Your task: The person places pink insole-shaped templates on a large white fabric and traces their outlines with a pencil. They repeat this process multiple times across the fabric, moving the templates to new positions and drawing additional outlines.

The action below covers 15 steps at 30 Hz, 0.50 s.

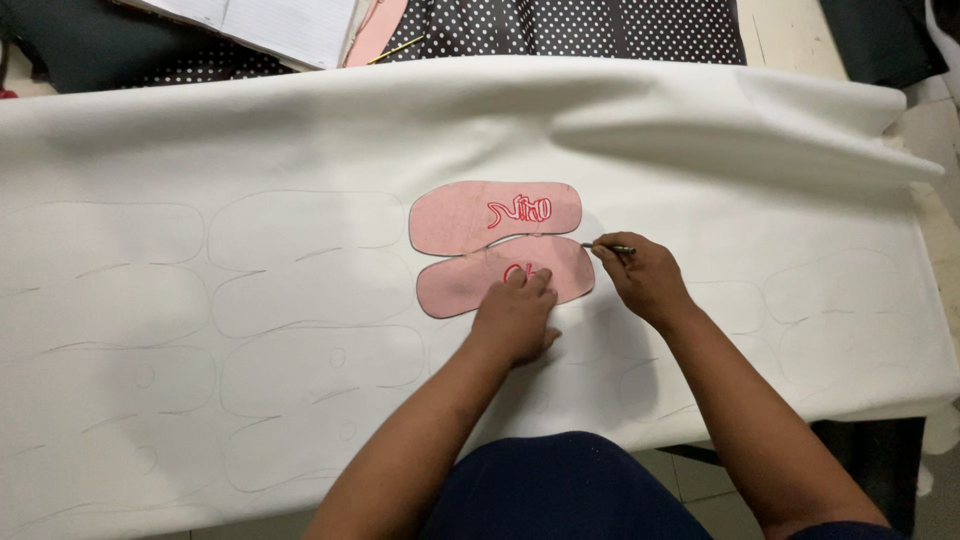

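Two pink sole templates (495,245) lie side by side on white fabric (300,150), long axes left-right. Left hand (515,318) presses fingers flat on the lower one; right hand (645,280) pinches a pen (610,248) at its right tip

A table (935,170) is covered by a white sheet (300,130). Behind it, dark polka-dot fabric (560,30) and lined paper (270,25) are seen. Pale floor tiles (690,485) are glimpsed below, evenly lit.

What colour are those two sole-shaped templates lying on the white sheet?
Pale pink, with red writing on top; the sole-shaped templates show best in the head view, the left hand pressing the nearer one.
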Motion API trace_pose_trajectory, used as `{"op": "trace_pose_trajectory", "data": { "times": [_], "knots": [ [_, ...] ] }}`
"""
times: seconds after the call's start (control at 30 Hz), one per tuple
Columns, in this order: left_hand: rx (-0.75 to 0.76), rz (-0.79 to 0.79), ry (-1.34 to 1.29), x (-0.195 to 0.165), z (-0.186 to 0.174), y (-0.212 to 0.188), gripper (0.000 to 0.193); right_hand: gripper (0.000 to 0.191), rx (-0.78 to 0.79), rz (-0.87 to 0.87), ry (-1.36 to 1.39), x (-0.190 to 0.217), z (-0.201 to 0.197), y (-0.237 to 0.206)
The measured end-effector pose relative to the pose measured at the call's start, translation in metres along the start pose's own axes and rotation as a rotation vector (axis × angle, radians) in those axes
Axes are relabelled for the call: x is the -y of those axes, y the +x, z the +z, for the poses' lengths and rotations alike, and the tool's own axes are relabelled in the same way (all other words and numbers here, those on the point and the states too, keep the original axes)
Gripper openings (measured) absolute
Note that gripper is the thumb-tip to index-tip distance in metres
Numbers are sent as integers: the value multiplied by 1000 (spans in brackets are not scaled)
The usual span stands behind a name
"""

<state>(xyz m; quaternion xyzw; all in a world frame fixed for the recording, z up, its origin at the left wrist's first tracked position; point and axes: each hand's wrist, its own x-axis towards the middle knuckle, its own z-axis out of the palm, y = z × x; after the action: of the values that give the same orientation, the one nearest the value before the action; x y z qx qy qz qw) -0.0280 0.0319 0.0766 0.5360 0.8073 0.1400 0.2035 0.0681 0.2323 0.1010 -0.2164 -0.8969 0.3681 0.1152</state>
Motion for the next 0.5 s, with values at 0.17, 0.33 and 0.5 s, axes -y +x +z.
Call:
{"op": "trace_pose_trajectory", "data": {
  "times": [0.17,0.33,0.5],
  "knots": [
    [-108,-23,-434,41,8,27,48,19,48,112,-131,1,-8,-45],
    [103,-193,-1004,70,14,49,65,14,35,-182,-115,14,11,-57],
    [178,-293,-1224,76,11,52,74,16,111,-223,44,37,56,-47]
  ]
}}
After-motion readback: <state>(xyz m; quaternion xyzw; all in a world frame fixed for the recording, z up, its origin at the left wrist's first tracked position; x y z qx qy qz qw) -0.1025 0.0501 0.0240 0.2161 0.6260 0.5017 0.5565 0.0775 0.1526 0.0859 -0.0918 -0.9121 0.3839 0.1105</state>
